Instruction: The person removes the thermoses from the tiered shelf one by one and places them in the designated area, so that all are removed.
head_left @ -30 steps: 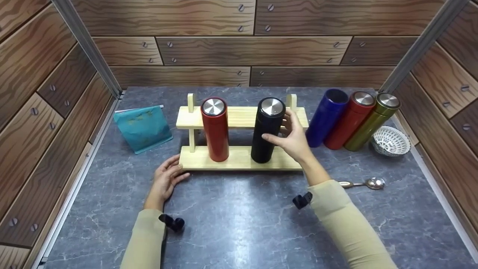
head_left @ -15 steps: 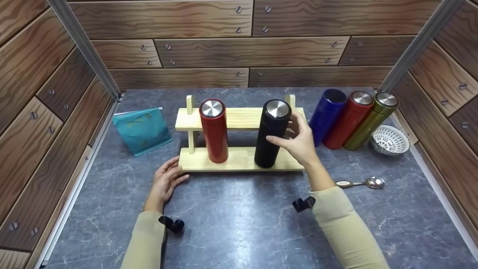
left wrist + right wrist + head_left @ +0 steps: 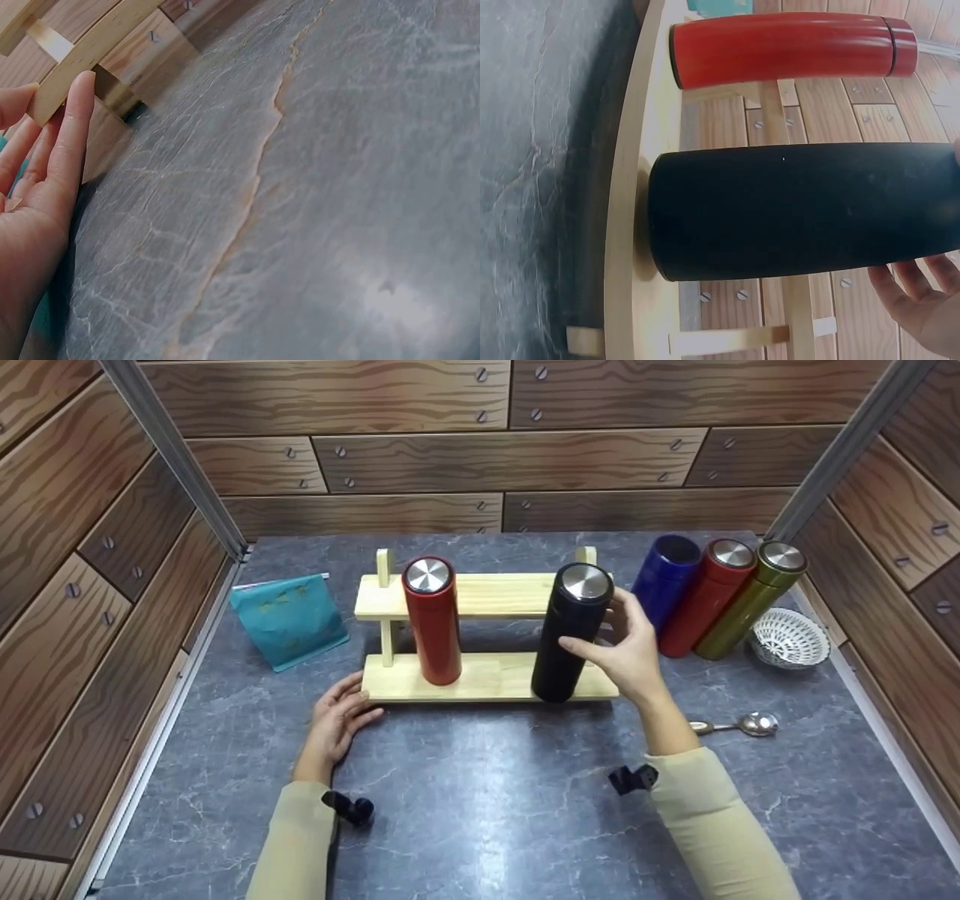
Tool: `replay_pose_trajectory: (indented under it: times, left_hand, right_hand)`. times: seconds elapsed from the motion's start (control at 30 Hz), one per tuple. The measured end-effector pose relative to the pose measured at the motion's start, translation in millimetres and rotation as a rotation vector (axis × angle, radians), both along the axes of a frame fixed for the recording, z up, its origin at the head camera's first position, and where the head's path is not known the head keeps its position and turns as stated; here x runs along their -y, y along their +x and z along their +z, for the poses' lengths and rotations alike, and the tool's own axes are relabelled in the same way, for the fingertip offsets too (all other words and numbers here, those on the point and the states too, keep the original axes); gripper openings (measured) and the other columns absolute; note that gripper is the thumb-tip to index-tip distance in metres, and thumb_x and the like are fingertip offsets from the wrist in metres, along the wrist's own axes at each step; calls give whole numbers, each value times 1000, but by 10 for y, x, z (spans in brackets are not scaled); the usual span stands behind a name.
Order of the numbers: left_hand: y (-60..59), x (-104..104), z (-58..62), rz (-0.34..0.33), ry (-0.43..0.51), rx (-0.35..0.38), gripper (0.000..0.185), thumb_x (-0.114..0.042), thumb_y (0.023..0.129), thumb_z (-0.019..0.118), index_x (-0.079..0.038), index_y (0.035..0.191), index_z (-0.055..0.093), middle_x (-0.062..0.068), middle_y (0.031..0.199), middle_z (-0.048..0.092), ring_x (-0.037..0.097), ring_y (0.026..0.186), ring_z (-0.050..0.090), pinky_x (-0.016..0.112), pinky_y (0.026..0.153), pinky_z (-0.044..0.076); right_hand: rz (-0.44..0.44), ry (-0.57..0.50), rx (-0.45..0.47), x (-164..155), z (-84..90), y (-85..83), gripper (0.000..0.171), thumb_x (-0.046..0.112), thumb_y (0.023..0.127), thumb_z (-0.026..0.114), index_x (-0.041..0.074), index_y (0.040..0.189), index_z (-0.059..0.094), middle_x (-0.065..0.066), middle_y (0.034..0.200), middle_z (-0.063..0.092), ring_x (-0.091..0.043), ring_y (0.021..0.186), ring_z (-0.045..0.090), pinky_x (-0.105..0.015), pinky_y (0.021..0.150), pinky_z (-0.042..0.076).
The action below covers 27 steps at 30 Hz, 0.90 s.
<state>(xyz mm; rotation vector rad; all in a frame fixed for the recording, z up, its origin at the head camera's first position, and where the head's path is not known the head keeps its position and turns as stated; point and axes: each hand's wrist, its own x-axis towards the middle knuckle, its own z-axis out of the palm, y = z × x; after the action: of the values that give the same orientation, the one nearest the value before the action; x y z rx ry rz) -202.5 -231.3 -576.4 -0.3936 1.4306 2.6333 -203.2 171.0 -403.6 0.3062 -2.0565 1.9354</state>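
- Black flask (image 3: 568,634): right half of the wooden rack (image 3: 491,594), its base over the near edge of the lower board (image 3: 487,675); base contact: cannot tell.
- Axis: close to upright, silver lid upward, top leaning slightly right in the head view.
- Your right hand (image 3: 628,649) grips this flask from the right, thumb on the near side, fingers reaching round the far side.
- In the way: the upper board (image 3: 491,607) runs just behind the flask; the blue flask (image 3: 666,577) stands close beyond your right hand.
- Your left hand (image 3: 337,720) pinches the left end of the lower board, thumb on one face, fingers on another.
- Near red flask (image 3: 433,630): upright on the lower board, left half, apart from the black one.
- Far right on the table (image 3: 465,795): blue flask, second red flask (image 3: 706,600) and olive flask (image 3: 750,600) in a row; white basket (image 3: 787,661) just right of them.
- Spoon (image 3: 757,724): nearer, bowl to the right, handle end hidden by your right arm.
- Teal pouch (image 3: 291,622): left of the rack.
- Count: five flasks (two red, one each black, blue, olive); one rack, basket, spoon, pouch.
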Motion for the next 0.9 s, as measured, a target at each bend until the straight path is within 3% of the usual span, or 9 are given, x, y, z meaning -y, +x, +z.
replay_pose_trajectory:
  times: [0.23, 0.47, 0.73, 0.9]
  left_hand:
    - [4, -9, -2, -7, -9, -13, 51, 4, 85, 61, -2, 133, 44, 14, 122, 48, 26, 89, 62, 44, 81, 54]
    - [13, -4, 6, 3, -2, 2, 49, 5, 86, 59, -3, 132, 44, 14, 123, 48, 25, 88, 62, 44, 81, 53]
    - [11, -13, 2, 2, -8, -10, 47, 5, 86, 58, -3, 131, 46, 14, 123, 48, 25, 88, 62, 43, 80, 54]
    - [15, -15, 0, 5, -7, -25, 45, 6, 86, 58, -2, 129, 47, 15, 122, 50, 26, 87, 62, 43, 78, 55]
  right_hand:
    - [-71, 7, -40, -233, -113, 2, 73, -3, 59, 85, 4, 123, 52, -12, 103, 62, -26, 91, 60, -33, 78, 53]
    - [-119, -24, -48, -411, -94, 43, 71, -4, 59, 85, 8, 122, 54, -14, 106, 60, -26, 92, 59, -30, 79, 52]
    - [-167, -28, -48, -559, -102, 58, 72, -9, 58, 83, 6, 122, 53, -12, 107, 59, -23, 91, 59, -28, 79, 53]
    - [-198, -35, -63, -598, -16, 142, 70, -13, 58, 80, 4, 121, 53, -10, 104, 60, -20, 89, 58, -26, 78, 52]
